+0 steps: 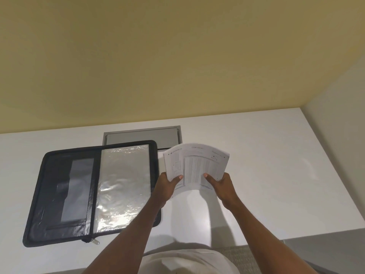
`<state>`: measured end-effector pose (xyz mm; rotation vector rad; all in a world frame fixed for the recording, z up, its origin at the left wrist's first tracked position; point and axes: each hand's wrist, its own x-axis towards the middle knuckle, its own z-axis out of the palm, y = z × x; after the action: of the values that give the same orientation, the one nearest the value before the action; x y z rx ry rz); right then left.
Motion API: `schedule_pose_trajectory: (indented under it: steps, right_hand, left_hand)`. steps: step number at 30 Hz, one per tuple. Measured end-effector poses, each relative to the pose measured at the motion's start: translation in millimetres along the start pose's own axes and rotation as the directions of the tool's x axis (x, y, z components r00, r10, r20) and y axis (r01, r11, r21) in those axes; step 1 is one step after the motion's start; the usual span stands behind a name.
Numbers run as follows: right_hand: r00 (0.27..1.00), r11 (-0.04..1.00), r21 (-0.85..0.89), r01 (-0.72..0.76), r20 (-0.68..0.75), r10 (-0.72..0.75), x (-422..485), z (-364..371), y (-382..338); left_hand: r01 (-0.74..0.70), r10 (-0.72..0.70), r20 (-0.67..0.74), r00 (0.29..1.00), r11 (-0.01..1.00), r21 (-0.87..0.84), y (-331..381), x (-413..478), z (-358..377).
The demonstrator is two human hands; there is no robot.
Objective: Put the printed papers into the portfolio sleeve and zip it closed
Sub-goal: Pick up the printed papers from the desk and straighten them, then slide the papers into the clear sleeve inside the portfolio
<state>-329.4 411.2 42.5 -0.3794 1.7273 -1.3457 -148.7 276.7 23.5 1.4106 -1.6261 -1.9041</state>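
Observation:
A black zip portfolio (59, 194) lies open flat on the white desk (266, 165), left of centre. Its right half shows a shiny clear plastic sleeve (123, 186); its left half has dark pockets. The zipper pull (94, 241) sits at the near edge by the spine. I hold a stack of printed papers (197, 165) above the desk, just right of the portfolio, bowed upward. My left hand (166, 184) grips the stack's lower left edge and my right hand (222, 184) grips its lower right edge, thumbs on top.
A grey rectangular hatch (142, 137) is set into the desk behind the portfolio. A yellow wall rises behind the desk and a pale wall closes the right side. The desk's near edge runs close to my body.

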Motion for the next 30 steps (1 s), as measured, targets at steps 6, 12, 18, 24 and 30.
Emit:
schedule_pose_trajectory:
  steps: [6, 12, 18, 24, 30]
  right_hand:
    - [0.986, 0.997, -0.001, 0.076, 0.151, -0.075, 8, 21, -29]
    - [0.965, 0.99, -0.124, 0.072, 0.259, -0.038, 17, 74, -45]
    - [0.97, 0.993, -0.117, 0.035, 0.243, -0.006, 25, 124, -43]
    - [0.98, 0.994, -0.107, -0.015, 0.194, 0.036, 37, 156, -38]
    - [0.993, 0.993, -0.095, -0.065, 0.091, 0.074, 46, 174, -34]
  left_hand:
    - [-0.013, 0.029, 0.196, 0.98, 0.996, -0.083, 21, 2, -59]
    - [0.148, -0.059, 0.347, 0.936, 0.96, -0.237, 7, 7, -145]
    - [0.174, -0.135, 0.163, 0.977, 0.95, -0.261, 4, 29, -223]
    - [0.07, -0.017, -0.16, 0.987, 0.941, 0.33, 21, 75, -283]
    - [0.055, -0.001, -0.067, 0.998, 0.587, 0.807, 26, 124, -327]
